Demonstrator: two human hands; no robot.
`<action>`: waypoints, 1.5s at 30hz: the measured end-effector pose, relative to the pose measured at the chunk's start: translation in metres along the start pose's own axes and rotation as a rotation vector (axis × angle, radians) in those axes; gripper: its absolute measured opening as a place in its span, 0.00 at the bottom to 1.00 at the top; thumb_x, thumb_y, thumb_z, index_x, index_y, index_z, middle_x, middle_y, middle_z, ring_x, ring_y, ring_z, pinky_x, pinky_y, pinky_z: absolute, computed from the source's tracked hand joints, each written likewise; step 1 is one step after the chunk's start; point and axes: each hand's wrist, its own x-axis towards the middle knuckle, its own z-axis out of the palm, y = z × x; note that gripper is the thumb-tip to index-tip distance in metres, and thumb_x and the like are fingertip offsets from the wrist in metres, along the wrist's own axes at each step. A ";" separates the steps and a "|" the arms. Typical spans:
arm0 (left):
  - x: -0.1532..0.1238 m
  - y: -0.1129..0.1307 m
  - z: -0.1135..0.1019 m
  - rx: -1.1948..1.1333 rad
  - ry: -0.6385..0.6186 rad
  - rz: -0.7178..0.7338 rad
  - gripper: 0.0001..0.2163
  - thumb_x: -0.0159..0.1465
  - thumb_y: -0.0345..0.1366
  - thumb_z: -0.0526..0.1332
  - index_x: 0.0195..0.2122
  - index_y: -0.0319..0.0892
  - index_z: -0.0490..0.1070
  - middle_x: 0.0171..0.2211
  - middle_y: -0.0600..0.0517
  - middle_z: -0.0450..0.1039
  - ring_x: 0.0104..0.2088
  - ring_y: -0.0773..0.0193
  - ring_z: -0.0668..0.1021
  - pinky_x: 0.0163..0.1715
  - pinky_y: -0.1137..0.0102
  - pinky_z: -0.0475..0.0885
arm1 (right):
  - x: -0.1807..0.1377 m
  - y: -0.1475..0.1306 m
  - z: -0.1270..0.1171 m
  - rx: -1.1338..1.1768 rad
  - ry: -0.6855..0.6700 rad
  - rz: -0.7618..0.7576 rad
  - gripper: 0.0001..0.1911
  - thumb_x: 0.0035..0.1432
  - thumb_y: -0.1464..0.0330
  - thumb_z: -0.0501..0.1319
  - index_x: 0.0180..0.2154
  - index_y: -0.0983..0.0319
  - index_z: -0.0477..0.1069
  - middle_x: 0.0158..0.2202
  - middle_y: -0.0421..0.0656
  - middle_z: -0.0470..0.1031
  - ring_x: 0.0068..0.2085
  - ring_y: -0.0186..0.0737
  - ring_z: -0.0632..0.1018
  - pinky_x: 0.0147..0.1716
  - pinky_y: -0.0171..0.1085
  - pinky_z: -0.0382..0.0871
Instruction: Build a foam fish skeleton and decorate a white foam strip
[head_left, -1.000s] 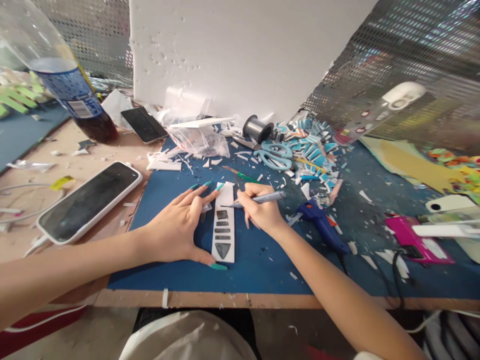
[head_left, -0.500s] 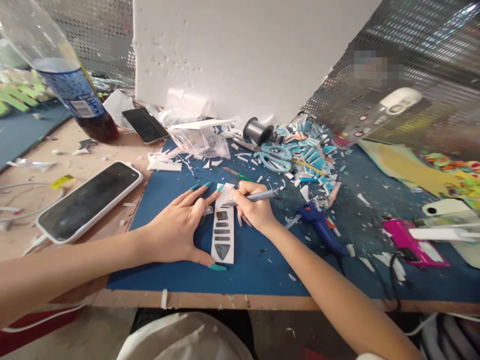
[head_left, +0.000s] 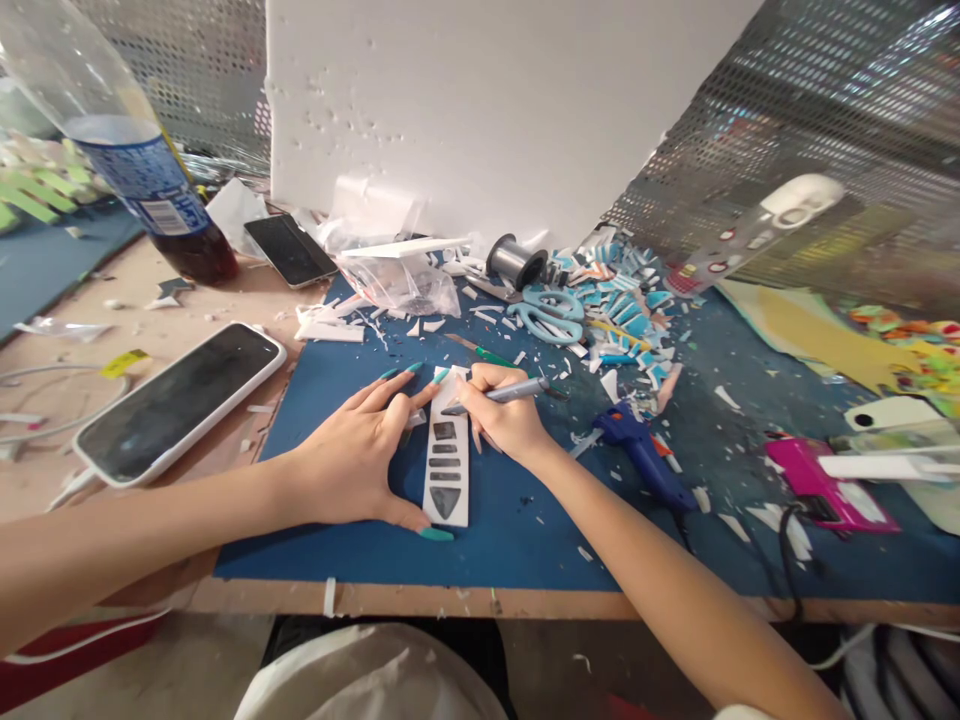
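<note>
A narrow white foam strip with several dark shapes drawn on it lies on the blue mat. My left hand lies flat beside it, fingers spread, with fingertips and thumb pressing the strip's left edge. My right hand is closed round a grey pen whose tip touches the upper end of the strip.
A phone in a white case and a second phone lie at left, near a cola bottle. Scissors, a wire spool, blue scraps, a blue glue gun and a pink tool lie right. A white foam board stands behind.
My right hand with the pen has shifted slightly left and up along the top of the strip. My left hand has stayed in place.
</note>
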 end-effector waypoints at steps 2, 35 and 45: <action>0.000 0.001 -0.001 0.001 -0.007 -0.011 0.57 0.43 0.70 0.58 0.65 0.36 0.44 0.64 0.39 0.55 0.66 0.42 0.49 0.62 0.52 0.53 | 0.000 0.001 0.000 0.013 0.004 0.006 0.21 0.53 0.69 0.56 0.15 0.59 0.49 0.12 0.33 0.55 0.16 0.28 0.59 0.17 0.31 0.53; -0.001 0.000 0.002 -0.021 0.028 -0.024 0.51 0.42 0.69 0.60 0.59 0.37 0.52 0.64 0.39 0.54 0.66 0.42 0.49 0.61 0.51 0.57 | 0.002 0.005 -0.002 -0.003 -0.026 -0.031 0.21 0.57 0.68 0.58 0.17 0.59 0.50 0.12 0.32 0.57 0.14 0.28 0.61 0.19 0.32 0.56; 0.000 0.000 0.000 -0.016 0.020 -0.028 0.50 0.42 0.70 0.59 0.58 0.38 0.53 0.64 0.40 0.54 0.66 0.42 0.49 0.61 0.51 0.57 | 0.002 0.002 -0.004 -0.044 0.019 -0.022 0.20 0.53 0.69 0.57 0.15 0.59 0.50 0.11 0.32 0.54 0.15 0.28 0.59 0.17 0.32 0.52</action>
